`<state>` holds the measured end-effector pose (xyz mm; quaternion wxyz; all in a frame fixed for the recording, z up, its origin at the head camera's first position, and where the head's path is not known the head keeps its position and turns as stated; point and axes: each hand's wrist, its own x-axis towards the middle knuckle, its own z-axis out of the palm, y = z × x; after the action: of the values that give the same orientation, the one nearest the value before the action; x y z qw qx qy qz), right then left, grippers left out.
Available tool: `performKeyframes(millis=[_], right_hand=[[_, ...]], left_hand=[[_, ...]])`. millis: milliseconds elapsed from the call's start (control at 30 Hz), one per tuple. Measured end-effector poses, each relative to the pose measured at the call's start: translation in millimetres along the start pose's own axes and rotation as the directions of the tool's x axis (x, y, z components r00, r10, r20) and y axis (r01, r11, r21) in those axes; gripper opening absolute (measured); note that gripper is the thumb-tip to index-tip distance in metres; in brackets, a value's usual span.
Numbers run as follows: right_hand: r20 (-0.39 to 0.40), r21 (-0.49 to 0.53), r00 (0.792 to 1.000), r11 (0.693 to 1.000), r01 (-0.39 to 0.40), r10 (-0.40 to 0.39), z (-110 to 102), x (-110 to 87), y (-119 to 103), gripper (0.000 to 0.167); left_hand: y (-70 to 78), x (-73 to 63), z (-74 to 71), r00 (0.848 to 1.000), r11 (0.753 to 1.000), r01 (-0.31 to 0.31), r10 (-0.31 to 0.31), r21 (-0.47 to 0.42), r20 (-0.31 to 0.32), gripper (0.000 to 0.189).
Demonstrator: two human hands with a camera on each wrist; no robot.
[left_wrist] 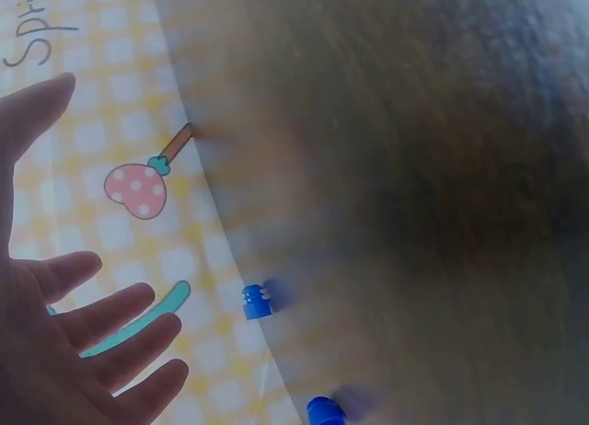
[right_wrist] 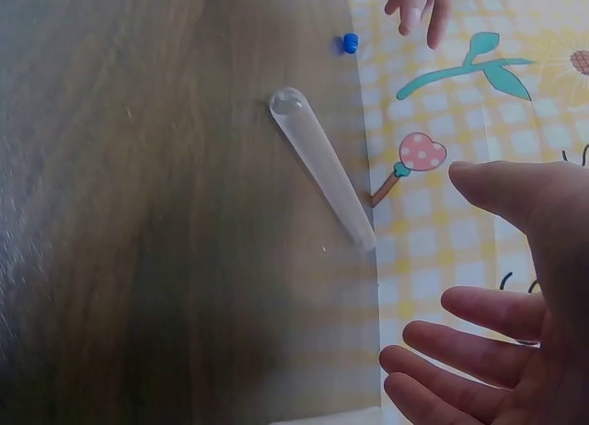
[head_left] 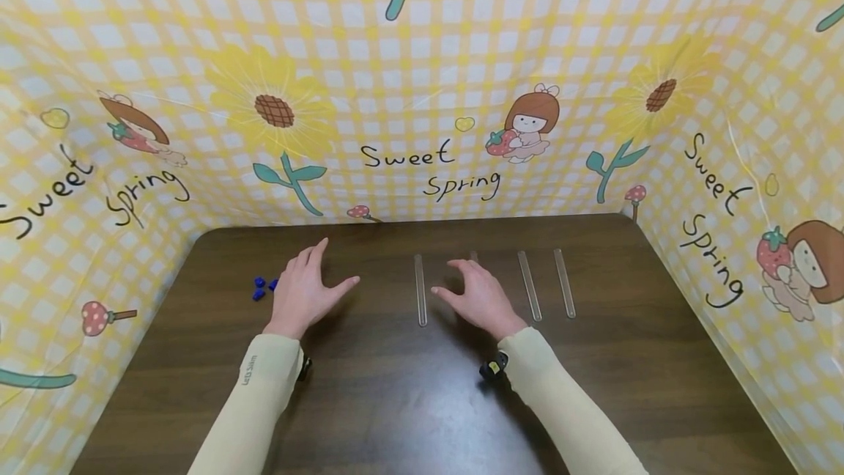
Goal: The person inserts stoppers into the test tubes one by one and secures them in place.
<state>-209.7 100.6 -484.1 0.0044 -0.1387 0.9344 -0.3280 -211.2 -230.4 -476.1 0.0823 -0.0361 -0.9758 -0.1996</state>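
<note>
My left hand (head_left: 305,293) hovers over the left part of the table, thumb spread from the fingers, holding nothing. Right beside it lie small blue ribbed stoppers (head_left: 259,282), one partly covered by the hand; in the left wrist view a blue stopper (left_wrist: 257,302) shows near the table's edge. My right hand (head_left: 480,299) is held above the table with thumb and fingers apart and nothing between them. Just left of it lies a see-through test tube (head_left: 420,292). Another test tube (head_left: 473,256) is mostly hidden behind that hand. Two more, a test tube (head_left: 530,286) and a test tube (head_left: 564,283), lie to its right.
The dark wooden table (head_left: 409,402) has a yellow checked cloth (head_left: 422,79) standing round its back and sides. A dark wrist device (head_left: 493,366) sits at the right cuff, and another shows at the left cuff.
</note>
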Motion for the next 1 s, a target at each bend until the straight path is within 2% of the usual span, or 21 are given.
performKeyframes(millis=[333,633,833,1000], right_hand=[[0.004,-0.007,1.000,1.000,0.017,-0.017,11,-2.3,-1,0.068],[0.016,-0.024,0.999,0.999,0.031,-0.031,18,-3.7,-2,0.066],[0.020,-0.036,0.998,0.998,0.054,-0.054,23,-3.4,-5,0.065],[0.036,-0.042,0.999,0.998,0.043,-0.041,26,-2.4,-10,0.064]], left_hand=[[-9.3,-1.6,0.8,0.999,0.999,0.030,-0.029,-0.011,0.023,0.099],[-21.7,-2.8,-0.2,0.999,0.999,0.041,-0.041,-0.011,0.006,0.095],[-25.9,1.1,-0.4,0.998,0.998,0.055,-0.055,-0.008,0.016,0.090],[-30.7,7.1,0.6,0.998,0.998,0.061,-0.061,-0.010,0.017,0.085]])
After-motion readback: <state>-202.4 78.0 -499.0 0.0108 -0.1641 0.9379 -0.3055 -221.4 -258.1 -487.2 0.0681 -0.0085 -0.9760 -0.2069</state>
